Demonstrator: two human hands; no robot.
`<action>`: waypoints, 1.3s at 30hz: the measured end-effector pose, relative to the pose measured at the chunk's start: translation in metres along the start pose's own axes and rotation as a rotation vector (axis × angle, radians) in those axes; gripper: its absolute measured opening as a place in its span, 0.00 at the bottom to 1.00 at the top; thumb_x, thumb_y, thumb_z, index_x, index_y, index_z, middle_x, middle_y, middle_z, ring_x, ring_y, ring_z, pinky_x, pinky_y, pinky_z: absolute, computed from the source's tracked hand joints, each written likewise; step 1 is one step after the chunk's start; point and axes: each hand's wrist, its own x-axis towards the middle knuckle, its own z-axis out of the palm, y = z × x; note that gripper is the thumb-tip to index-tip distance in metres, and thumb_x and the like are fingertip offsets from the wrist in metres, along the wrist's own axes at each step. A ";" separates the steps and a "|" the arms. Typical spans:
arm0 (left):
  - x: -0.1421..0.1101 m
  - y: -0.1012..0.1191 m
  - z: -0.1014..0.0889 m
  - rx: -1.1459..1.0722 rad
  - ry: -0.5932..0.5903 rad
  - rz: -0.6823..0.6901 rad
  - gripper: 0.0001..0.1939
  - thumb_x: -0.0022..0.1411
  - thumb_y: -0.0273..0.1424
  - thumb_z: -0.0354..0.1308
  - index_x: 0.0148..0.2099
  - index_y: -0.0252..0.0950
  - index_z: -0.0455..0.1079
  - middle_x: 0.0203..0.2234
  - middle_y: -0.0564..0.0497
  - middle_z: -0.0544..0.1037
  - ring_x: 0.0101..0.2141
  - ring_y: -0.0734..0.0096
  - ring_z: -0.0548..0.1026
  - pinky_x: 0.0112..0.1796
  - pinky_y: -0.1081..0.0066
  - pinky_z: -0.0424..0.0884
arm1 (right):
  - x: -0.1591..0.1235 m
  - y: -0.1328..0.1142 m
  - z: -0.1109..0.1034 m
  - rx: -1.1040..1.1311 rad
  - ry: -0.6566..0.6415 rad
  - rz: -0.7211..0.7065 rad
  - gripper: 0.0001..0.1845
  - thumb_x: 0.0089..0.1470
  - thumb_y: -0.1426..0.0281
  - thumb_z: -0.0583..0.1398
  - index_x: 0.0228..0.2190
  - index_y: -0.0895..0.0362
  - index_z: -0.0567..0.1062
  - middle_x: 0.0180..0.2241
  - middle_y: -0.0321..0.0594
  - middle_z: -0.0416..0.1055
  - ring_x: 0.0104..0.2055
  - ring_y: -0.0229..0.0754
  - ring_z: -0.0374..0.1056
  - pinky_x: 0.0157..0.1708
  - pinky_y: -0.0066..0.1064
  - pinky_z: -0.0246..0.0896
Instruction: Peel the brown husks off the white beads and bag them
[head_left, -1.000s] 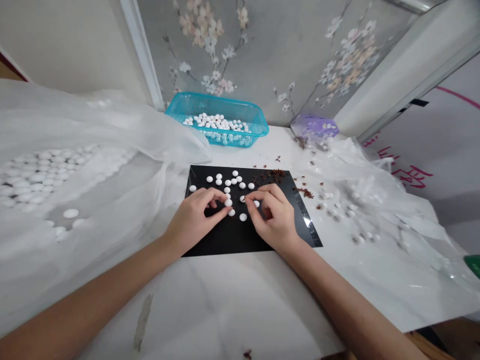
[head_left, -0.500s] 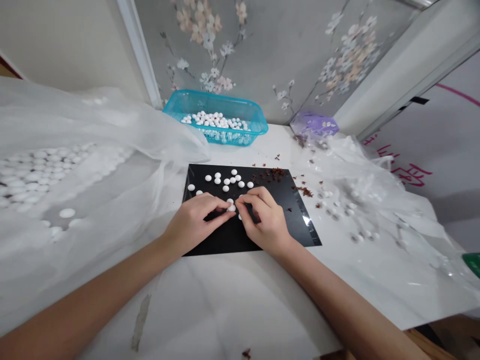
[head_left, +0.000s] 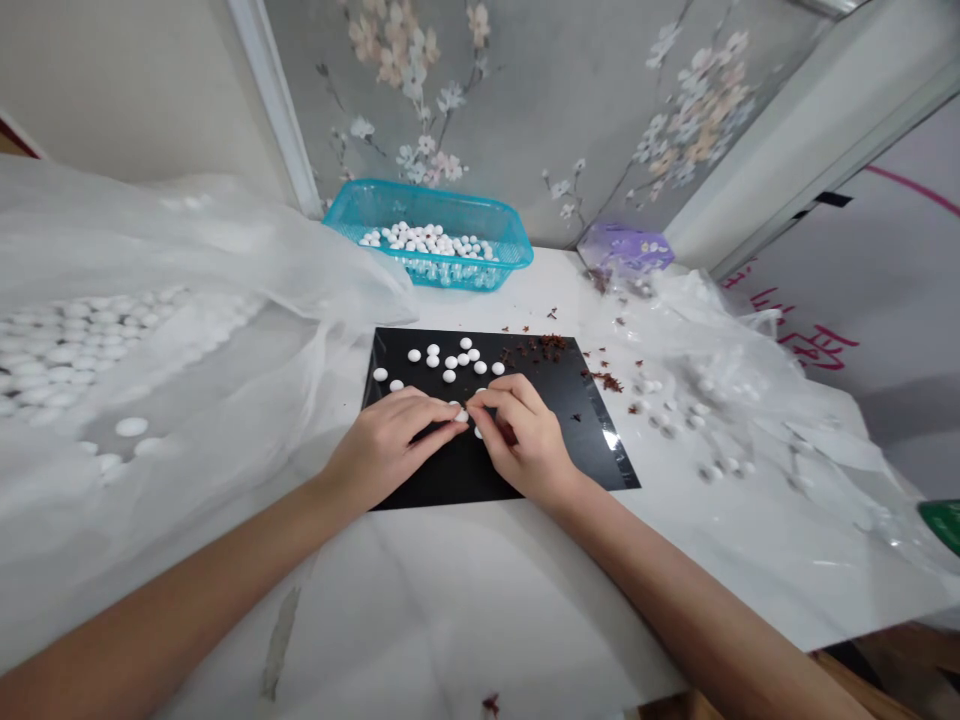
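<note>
Over a black mat (head_left: 435, 485), my left hand (head_left: 394, 432) pinches a small white ball (head_left: 462, 415) between thumb and forefinger. My right hand (head_left: 525, 432) is closed just to the right, its thumb and forefinger pressed together at the ball's side. What sits in that right pinch is too small to make out. Beyond both hands lie several loose white balls (head_left: 449, 376) on the mat. Small dark reddish-brown pieces (head_left: 553, 342) form a heap at the mat's far right corner. My fingers partly cover other balls close to them.
A blue plastic basket (head_left: 523, 250) with many white balls stands by the wall. At left, a translucent bag (head_left: 300, 260) holds more white balls (head_left: 75, 340). Clear plastic bags (head_left: 750, 380) and a purple packet (head_left: 630, 247) lie at right. Brown bits are scattered beside the mat.
My right fingertips have shifted slightly left, closer to the white ball in my left hand. The whole view has drifted a little. Nothing else has visibly moved.
</note>
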 end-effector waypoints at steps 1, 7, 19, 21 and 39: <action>0.001 0.000 0.000 0.000 0.007 -0.003 0.03 0.59 0.27 0.57 0.37 0.38 0.69 0.29 0.54 0.79 0.29 0.74 0.75 0.33 0.71 0.72 | 0.000 0.000 0.000 0.021 -0.003 -0.002 0.05 0.55 0.76 0.54 0.34 0.56 0.69 0.33 0.38 0.64 0.22 0.28 0.60 0.20 0.21 0.61; 0.003 0.002 -0.002 -0.042 0.058 -0.022 0.03 0.57 0.27 0.59 0.35 0.36 0.69 0.27 0.54 0.78 0.28 0.75 0.74 0.31 0.74 0.72 | 0.000 0.001 -0.004 0.034 -0.111 -0.020 0.10 0.52 0.73 0.57 0.39 0.55 0.65 0.38 0.40 0.65 0.22 0.30 0.60 0.20 0.24 0.62; 0.001 0.003 -0.002 -0.107 0.014 -0.113 0.03 0.57 0.31 0.59 0.35 0.38 0.69 0.27 0.55 0.78 0.28 0.75 0.75 0.31 0.73 0.72 | -0.002 0.002 -0.001 -0.049 -0.001 -0.124 0.06 0.56 0.72 0.55 0.38 0.55 0.68 0.35 0.39 0.68 0.23 0.30 0.64 0.20 0.23 0.63; 0.001 0.003 -0.002 -0.114 0.012 -0.127 0.03 0.57 0.31 0.59 0.35 0.38 0.69 0.27 0.55 0.78 0.28 0.75 0.75 0.31 0.72 0.72 | -0.002 0.001 -0.001 -0.070 0.012 -0.139 0.06 0.57 0.73 0.54 0.38 0.55 0.68 0.35 0.39 0.69 0.24 0.31 0.65 0.21 0.23 0.64; 0.003 0.003 -0.004 -0.169 -0.028 -0.207 0.03 0.57 0.31 0.58 0.34 0.38 0.70 0.27 0.55 0.77 0.28 0.76 0.74 0.31 0.74 0.72 | -0.003 -0.001 0.001 -0.153 0.049 -0.197 0.08 0.57 0.75 0.54 0.38 0.54 0.69 0.34 0.40 0.70 0.25 0.32 0.67 0.22 0.23 0.66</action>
